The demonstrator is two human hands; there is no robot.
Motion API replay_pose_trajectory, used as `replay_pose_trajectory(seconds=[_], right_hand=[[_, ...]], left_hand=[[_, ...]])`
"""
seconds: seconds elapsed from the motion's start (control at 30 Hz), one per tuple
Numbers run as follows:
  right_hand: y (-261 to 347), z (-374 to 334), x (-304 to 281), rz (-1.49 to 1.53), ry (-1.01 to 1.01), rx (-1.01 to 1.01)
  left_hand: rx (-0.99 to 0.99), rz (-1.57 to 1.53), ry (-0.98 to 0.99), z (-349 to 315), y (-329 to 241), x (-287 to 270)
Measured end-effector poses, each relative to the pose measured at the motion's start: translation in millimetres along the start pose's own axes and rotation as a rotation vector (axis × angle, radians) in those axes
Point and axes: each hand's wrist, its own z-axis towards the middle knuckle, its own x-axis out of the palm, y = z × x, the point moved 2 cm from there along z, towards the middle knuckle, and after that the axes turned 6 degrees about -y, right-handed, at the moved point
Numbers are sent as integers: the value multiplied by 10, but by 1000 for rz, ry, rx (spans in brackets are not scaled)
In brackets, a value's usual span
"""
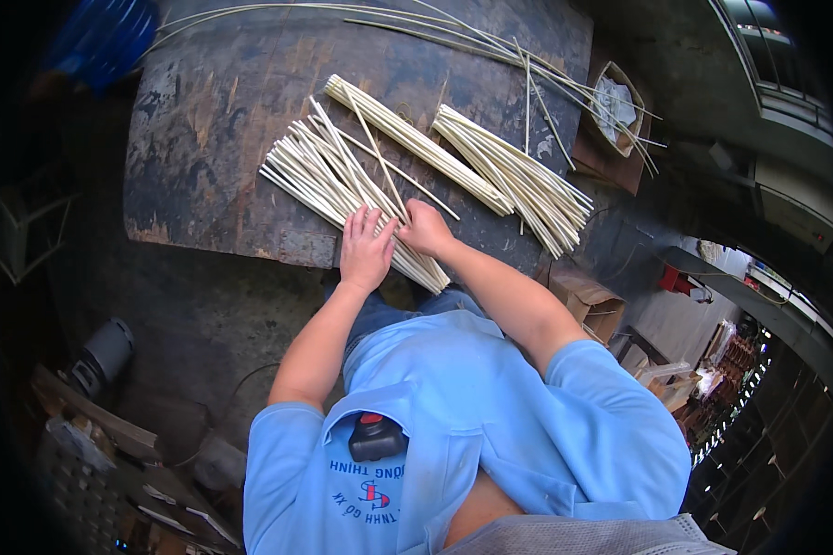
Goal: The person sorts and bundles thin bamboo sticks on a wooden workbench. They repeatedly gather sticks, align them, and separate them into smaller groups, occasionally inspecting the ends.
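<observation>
At the far left, off the tabletop (204, 139), a dark cylindrical object (102, 356) lies on the floor, and a blue rounded thing (106, 37) shows at the upper left corner, too blurred to identify. The tabletop is a dark, worn, stained slab. On its near part lies a loose fan of pale thin sticks (319, 176), running from the upper left down toward the front edge. The left hand (367, 248) rests flat on the near end of this fan, fingers spread and released, palm pressing the sticks down. Just beside it, touching the same pile, the right hand (426, 228) is curled over the sticks, fingers bent down on a few of them; whether it pinches one stick cannot be told. Right of the hands, a tidy bundle of sticks (416, 143) lies slantwise, and next to it a second, thicker bundle (518, 180) reaches the right edge of the tabletop. Long thin canes (361, 18) curve along the far edge and trail off to the right. Beyond that edge stands a brown paper bag (617, 106) with something white inside, and lower down a cardboard box (588, 298) sits near the right forearm.
</observation>
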Motion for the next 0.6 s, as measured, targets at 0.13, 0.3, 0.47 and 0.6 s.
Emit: replay_pose_trajectory(seconds=[0.13,0.3,0.47,0.6], right_hand=[[-85,-67,-5,148,-88,205],[48,23,-139,644,18,92],[789,150,-880,769,-285,-250],[930,74,-1660,885,-402,-329]], left_hand=[[-10,10,-31,-46,19,54],[4,12,-22,33,24,98],[0,77,7,75,-59,125],[-15,63,15,115,-130,109]])
